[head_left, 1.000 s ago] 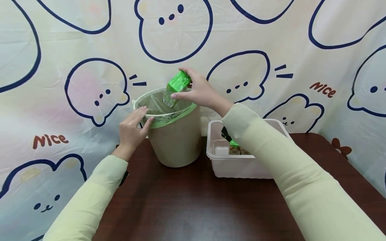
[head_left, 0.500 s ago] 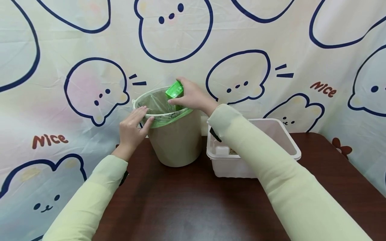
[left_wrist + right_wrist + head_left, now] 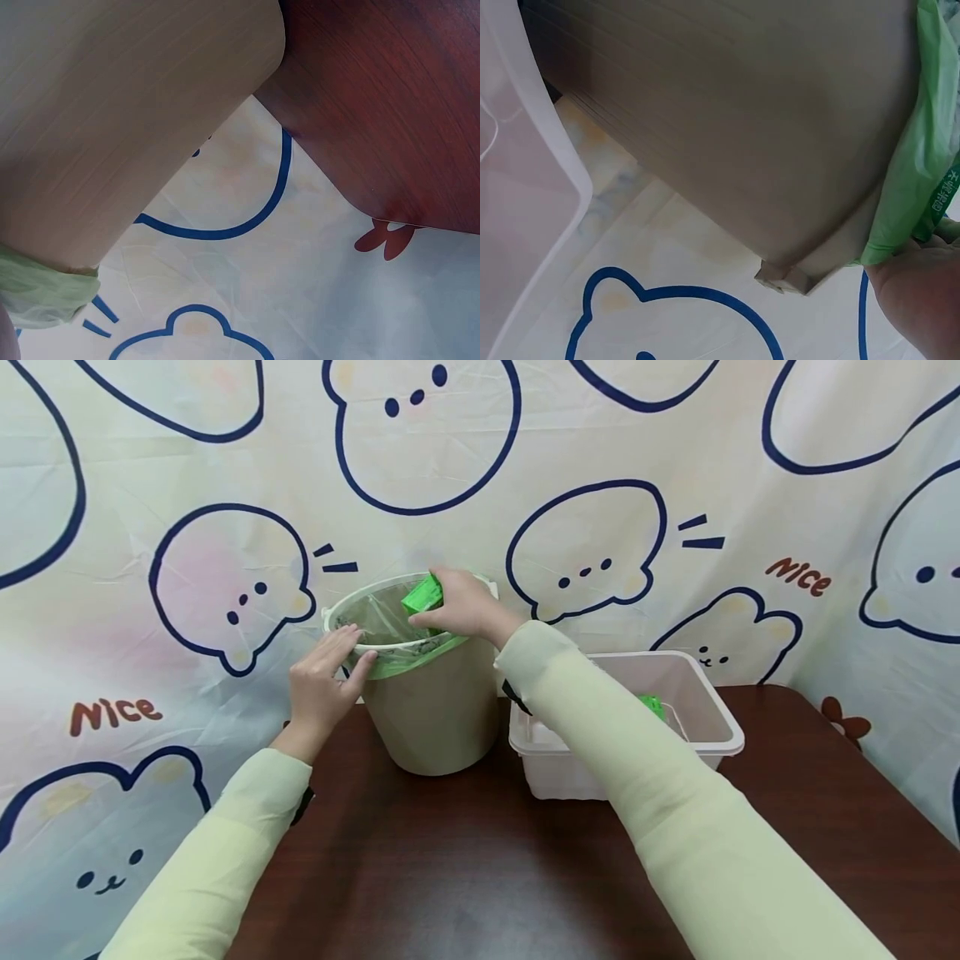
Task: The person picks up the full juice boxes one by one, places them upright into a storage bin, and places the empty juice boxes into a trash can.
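Observation:
A beige trash bin [image 3: 435, 718] stands at the back of the table, with a thin green bag [image 3: 408, 664] lining it under a white rim ring. My left hand [image 3: 322, 685] rests on the bin's left rim, fingertips over the edge and thumb against the bag outside. My right hand [image 3: 468, 602] grips a small green box [image 3: 423, 595] at the bin's mouth, its lower part hidden by hand and rim. White characters show on the green box [image 3: 946, 193] in the right wrist view. Only a sliver of my left hand [image 3: 7, 337] shows in the left wrist view.
A pale plastic tub [image 3: 570, 772] stands right of the bin, partly behind my right sleeve. Inside it another green box [image 3: 651, 705] shows. The dark brown table [image 3: 465, 868] ends at a cartoon-printed cloth backdrop [image 3: 585, 427].
My right hand has carried the green box down and leftward into the bin's mouth, so less of the box shows. The left hand keeps its place on the rim.

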The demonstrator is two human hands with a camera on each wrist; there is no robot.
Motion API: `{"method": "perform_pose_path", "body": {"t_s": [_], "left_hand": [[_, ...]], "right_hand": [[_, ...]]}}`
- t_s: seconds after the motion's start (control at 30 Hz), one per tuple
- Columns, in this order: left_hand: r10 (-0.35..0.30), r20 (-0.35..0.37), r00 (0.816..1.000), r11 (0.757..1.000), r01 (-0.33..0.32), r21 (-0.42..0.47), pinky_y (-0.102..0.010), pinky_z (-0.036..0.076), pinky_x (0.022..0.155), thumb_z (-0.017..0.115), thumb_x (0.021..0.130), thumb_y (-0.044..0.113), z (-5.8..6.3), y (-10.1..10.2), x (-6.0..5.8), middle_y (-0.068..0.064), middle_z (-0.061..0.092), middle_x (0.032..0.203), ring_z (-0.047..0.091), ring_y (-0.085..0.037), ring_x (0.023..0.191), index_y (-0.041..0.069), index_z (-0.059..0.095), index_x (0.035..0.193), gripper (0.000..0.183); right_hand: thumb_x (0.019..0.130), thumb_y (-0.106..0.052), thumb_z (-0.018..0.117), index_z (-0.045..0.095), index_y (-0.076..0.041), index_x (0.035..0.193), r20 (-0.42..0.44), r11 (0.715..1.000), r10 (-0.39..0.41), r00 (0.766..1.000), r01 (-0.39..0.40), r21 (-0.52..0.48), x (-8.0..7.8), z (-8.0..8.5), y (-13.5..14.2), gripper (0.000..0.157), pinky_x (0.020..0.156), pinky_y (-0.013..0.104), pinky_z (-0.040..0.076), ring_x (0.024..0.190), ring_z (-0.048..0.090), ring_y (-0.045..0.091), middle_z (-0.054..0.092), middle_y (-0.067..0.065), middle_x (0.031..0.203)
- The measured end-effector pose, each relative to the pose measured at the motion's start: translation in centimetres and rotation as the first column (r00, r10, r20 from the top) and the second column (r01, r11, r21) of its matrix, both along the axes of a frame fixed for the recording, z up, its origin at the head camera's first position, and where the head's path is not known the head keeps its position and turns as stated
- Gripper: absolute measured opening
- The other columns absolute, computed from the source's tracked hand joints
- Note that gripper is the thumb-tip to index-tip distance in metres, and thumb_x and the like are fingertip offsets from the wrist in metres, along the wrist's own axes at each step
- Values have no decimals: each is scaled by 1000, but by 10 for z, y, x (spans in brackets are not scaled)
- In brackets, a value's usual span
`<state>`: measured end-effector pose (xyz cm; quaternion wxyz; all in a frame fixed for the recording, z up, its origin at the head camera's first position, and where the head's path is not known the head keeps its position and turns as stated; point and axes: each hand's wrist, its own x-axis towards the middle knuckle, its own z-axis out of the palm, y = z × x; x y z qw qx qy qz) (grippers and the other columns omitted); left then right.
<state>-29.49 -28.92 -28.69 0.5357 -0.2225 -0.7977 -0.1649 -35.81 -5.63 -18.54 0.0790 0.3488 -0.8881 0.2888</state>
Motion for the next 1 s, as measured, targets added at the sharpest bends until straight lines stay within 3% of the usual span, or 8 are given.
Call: {"method": "perform_pose_path", "body": {"t_s": [0.3, 0.57, 0.8, 1.0], "left_hand": [[-2, -3, 1000, 1000, 2, 13, -47, 44, 99, 71, 86, 20, -1, 1, -1, -15, 66, 119, 63, -33, 110, 1, 69, 119, 38], [19, 5, 1000, 999, -19, -28, -47, 45, 99, 65, 91, 29, 0, 0, -1, -18, 65, 119, 62, -33, 111, -1, 68, 120, 42], [-1, -7, 1000, 1000, 1, -13, -45, 44, 100, 69, 88, 22, -1, 1, -1, -17, 66, 118, 63, -33, 110, -1, 69, 118, 38], [1, -8, 1000, 999, -1, -34, -47, 46, 98, 71, 86, 20, 2, 0, -1, -17, 66, 118, 63, -33, 109, 0, 69, 118, 38]], "right_hand": [[87, -44, 71, 31, -2, 150, 5, 999, -31, 1000, 31, 21, -4, -5, -2, 86, 97, 29, 42, 115, 49, 17, 47, 10, 142], [86, -46, 71, 29, -2, 151, 4, 999, -42, 999, 42, 29, -4, -5, -1, 89, 98, 28, 41, 118, 48, 18, 45, 11, 145], [88, -45, 69, 29, -4, 151, 29, 999, -38, 999, 38, 22, -4, -5, 1, 86, 107, 31, 36, 132, 43, 22, 45, 12, 146], [89, -43, 68, 29, -4, 151, 62, 1000, -10, 998, 11, -22, -3, -3, 12, 82, 106, 33, 38, 132, 44, 23, 44, 12, 146]]}}
